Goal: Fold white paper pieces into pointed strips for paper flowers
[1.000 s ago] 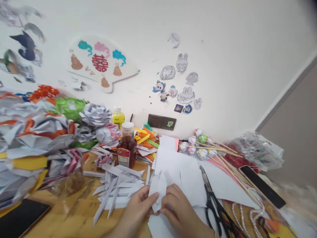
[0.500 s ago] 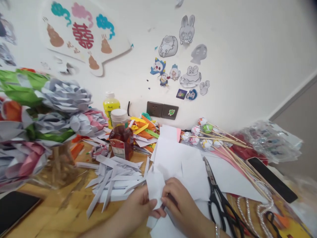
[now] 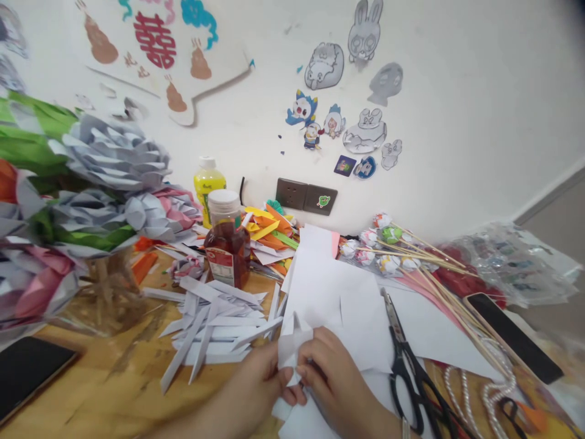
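A small piece of white paper (image 3: 292,347), bent with a crease, is pinched between both hands at the front middle. My left hand (image 3: 260,381) grips its left and lower side, thumb on top. Opposite it, my right hand (image 3: 329,378) holds the right edge with curled fingers. Beneath them lie larger white paper sheets (image 3: 315,292). To the left is a pile of folded white paper strips (image 3: 214,329). Black-handled scissors (image 3: 404,360) rest on the sheets, just right of my right hand.
Paper flowers (image 3: 114,152) fill a clear vase at left, above a dark phone (image 3: 31,375). Behind the strips stand a brown bottle (image 3: 226,244) and a yellow one (image 3: 208,186). Wrapped balls on sticks (image 3: 390,235), another phone (image 3: 514,335) and a bead string (image 3: 491,390) lie right.
The paper piece has gone from fairly flat to bent, with its upper part folded inward. Both hands keep their hold. The camera view has shifted slightly.
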### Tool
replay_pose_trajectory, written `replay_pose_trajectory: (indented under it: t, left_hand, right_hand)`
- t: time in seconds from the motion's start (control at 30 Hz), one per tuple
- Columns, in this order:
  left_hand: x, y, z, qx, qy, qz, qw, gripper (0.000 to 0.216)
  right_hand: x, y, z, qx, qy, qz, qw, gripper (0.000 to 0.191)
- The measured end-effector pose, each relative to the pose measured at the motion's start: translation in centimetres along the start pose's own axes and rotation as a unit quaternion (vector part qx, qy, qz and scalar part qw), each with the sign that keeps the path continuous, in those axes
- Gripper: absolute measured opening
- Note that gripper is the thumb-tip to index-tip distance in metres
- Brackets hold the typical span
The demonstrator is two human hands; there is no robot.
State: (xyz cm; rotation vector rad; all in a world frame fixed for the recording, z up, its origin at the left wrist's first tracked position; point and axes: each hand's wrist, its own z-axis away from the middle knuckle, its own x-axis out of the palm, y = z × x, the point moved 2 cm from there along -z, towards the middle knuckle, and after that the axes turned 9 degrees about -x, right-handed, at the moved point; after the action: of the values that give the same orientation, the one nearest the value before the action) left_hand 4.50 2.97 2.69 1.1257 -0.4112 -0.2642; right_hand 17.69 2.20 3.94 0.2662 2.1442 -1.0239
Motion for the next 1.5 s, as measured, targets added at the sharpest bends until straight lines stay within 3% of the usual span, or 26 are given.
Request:
replay_pose_trajectory:
  t: [0.43,0.57,0.67,0.77,0.97,1.17,1.37,1.5]
  left_hand:
    - [0.3,0.6,0.3,-0.014,-0.011,-0.028,0.999,0.009]
    - [0.2,0.3,0.2,-0.020,-0.019,-0.006,1.000,0.007]
    - [0.2,0.3,0.2,-0.039,-0.019,0.011,0.999,0.006]
    - [0.5,0.7,0.4,-0.057,-0.014,0.010,0.998,0.005]
    - [0.4,0.9,0.4,-0.059,-0.008,0.028,0.998,0.008]
    - [0.2,0.3,0.2,-0.046,-0.021,0.038,0.998,0.012]
    - [0.0,0.2,0.1,-0.056,-0.023,0.033,0.998,0.014]
    - [-0.1,0.1,0.0,-0.045,-0.023,0.042,0.998,0.014]
  right_hand:
    - [0.9,-0.3,0.3,0.050,0.059,0.019,0.997,0.013]
    - [1.1,0.3,0.4,0.086,0.067,-0.082,0.991,0.010]
    - [1.5,1.0,0.6,0.144,0.060,-0.201,0.967,0.007]
    - [1.8,1.4,0.7,0.183,0.073,-0.242,0.950,0.012]
    - [1.5,1.2,0.7,0.149,0.079,-0.271,0.948,0.013]
    - [1.2,1.0,0.7,0.127,0.037,-0.244,0.961,0.013]
    - [1.5,1.1,0.7,0.098,0.039,-0.331,0.938,0.020]
    - [1.6,1.2,0.7,0.097,0.044,-0.334,0.937,0.021]
